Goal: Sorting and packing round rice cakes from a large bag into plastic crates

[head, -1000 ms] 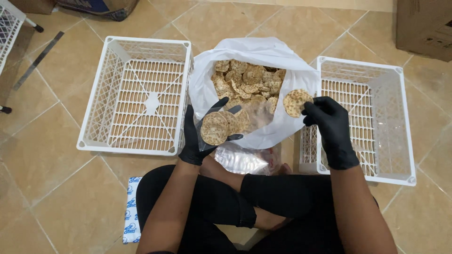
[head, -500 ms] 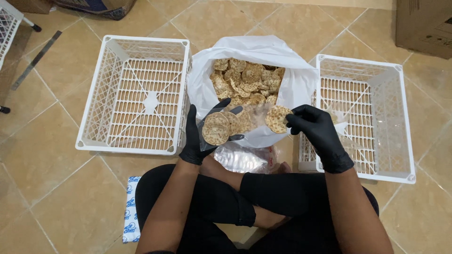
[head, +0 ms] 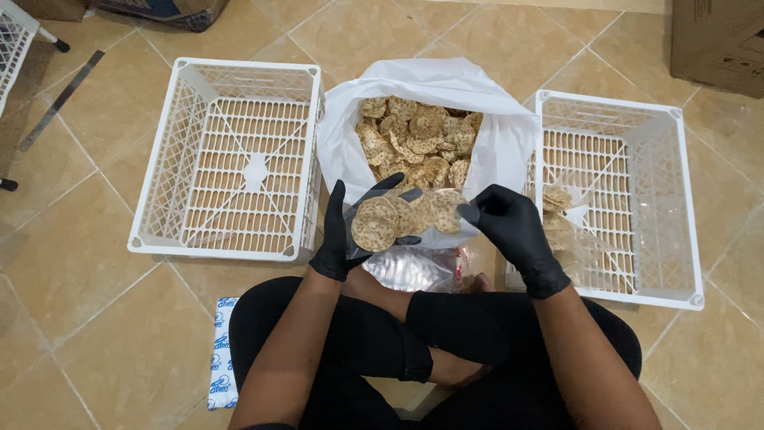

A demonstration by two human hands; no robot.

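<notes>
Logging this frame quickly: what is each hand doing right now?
Left hand: closed around a small clear bag of round crackers.
Right hand: fingers pinched at the bag's open end, at the last cracker.

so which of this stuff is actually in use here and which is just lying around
In use:
- left hand holding a row of round crackers in a clear sleeve
- right hand at the sleeve's other end
- white bag full of crackers
- right crate, with filled packs

Lying about:
- left crate
- cardboard box
- blue and white packet
</notes>
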